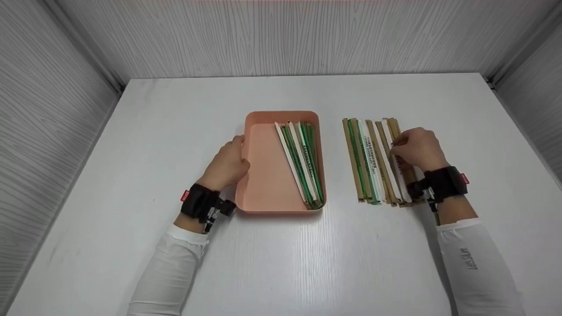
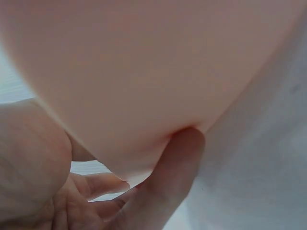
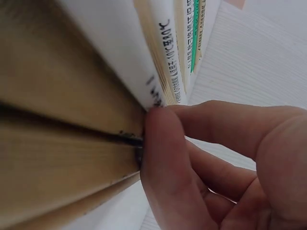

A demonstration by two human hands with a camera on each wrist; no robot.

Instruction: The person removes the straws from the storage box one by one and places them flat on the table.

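Note:
My left hand (image 1: 226, 164) grips the left side of a shallow pink tray (image 1: 268, 206), one digit pressed to its outer wall (image 2: 134, 96) in the left wrist view. Several slim paper-wrapped straws (image 1: 303, 164), white and green, lie slanting along the tray's right side. To the right of the tray is a row of wrapped straws (image 1: 371, 160) in brown, green and white. Over the row's right part, my right hand (image 1: 419, 147) pinches a white wrapped straw (image 3: 117, 43) between thumb and forefinger. Brown wrapped straws (image 3: 62, 158) lie close beside the thumb.
The white table (image 1: 281, 259) carries the tray and the row, which stand apart with a strip of tabletop between them. A grey wood-grain panel (image 1: 285, 39) rises behind the table, with similar panels (image 1: 52, 109) at both sides.

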